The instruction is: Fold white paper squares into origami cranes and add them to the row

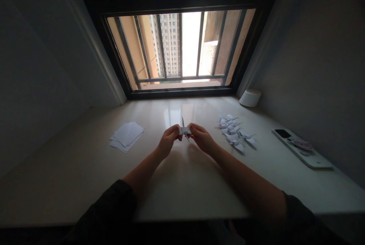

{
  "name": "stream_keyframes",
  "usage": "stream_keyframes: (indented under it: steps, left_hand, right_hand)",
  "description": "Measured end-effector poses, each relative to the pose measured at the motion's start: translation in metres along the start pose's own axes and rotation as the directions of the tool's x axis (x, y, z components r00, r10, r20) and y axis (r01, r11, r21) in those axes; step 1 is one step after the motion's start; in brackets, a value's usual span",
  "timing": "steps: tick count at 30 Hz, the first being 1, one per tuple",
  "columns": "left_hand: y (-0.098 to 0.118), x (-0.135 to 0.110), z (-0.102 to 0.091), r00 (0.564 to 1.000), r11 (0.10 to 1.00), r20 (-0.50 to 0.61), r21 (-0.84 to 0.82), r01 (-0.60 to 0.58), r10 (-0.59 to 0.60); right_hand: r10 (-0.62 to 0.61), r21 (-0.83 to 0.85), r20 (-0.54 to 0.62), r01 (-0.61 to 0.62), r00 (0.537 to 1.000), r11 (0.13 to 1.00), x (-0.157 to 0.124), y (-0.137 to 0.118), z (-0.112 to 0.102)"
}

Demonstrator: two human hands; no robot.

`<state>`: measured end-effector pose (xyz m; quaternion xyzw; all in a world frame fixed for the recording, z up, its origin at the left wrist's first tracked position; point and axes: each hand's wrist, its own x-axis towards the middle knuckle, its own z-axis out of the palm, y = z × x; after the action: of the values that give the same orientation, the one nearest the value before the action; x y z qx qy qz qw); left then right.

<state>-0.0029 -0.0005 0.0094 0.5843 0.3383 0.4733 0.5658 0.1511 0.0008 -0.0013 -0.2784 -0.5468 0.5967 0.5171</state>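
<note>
Between my two hands is a small folded white paper crane (185, 130), its thin points sticking up and down from the middle. My left hand (169, 138) pinches its left wing, and my right hand (202, 137) pinches the right one. Both hands are closed, held just above the white sill. To the right lies a heap of several folded paper cranes (232, 130). On the left, a loose stack of white paper sheets (127, 135) rests on the surface.
The pale, glossy sill (159, 199) runs up to a dark-framed, barred window (182, 94). A white cylindrical object (250, 98) stands in the back right corner. A white phone (306, 155) lies near the right wall (322, 85).
</note>
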Motion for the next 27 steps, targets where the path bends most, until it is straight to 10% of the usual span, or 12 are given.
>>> stream_keyframes:
  steps: [12, 15, 21, 27]
  left_hand:
    - [0.001, 0.001, -0.003, 0.998, 0.998, -0.054, 0.068, -0.015, 0.019]
    - [-0.002, 0.003, -0.005, 0.983, 0.993, -0.185, 0.120, 0.009, 0.014]
    - [-0.003, 0.003, -0.004, 0.978, 0.989, -0.206, 0.130, 0.069, -0.041]
    - [-0.002, 0.000, 0.002, 0.989, 0.987, -0.087, 0.103, 0.127, -0.118]
  right_hand:
    - [-0.062, -0.241, -0.066, 0.044, 0.996, 0.970, 0.003, 0.003, -0.009]
    - [-0.309, -0.555, -0.166, 0.170, 0.937, 0.814, 0.002, 0.001, -0.015]
    - [-0.551, -0.851, 0.020, 0.303, 0.834, 0.428, 0.000, -0.004, -0.023]
    - [-0.565, -0.864, 0.068, 0.332, 0.822, 0.378, 0.000, -0.001, -0.026]
